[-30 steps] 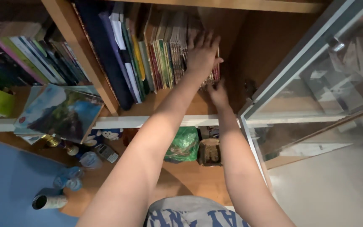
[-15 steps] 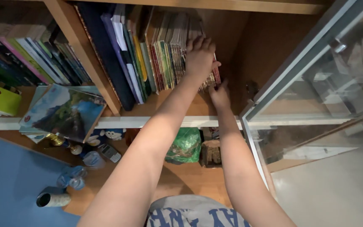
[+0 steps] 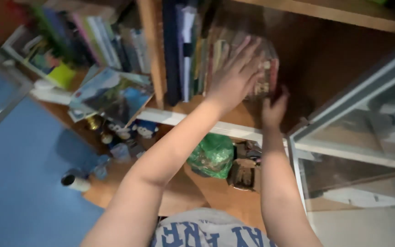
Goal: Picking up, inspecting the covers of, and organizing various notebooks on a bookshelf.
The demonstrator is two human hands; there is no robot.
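Observation:
My left hand [image 3: 234,75] lies flat, fingers spread, against the spines of a row of thin books [image 3: 264,75] standing on a wooden shelf [image 3: 193,106]. My right hand [image 3: 274,109] presses on the lower right end of the same row, by the last red-spined book. Taller dark and white books [image 3: 181,50] stand to the left of the thin ones. The view is blurred, so the exact grip of the right fingers is hard to make out.
An open glass cabinet door [image 3: 366,119] stands at right. A picture book [image 3: 115,93] lies flat in the left compartment under more upright books [image 3: 101,43]. Below are a green bag [image 3: 212,155], a brown box [image 3: 243,174], small toys [image 3: 129,132] and a can [image 3: 74,181].
The camera has swung and tilted, shifting the shelf rightward in view. My left hand has opened from gripping the book tops to lying flat on the spines. My right hand stays at the row's end.

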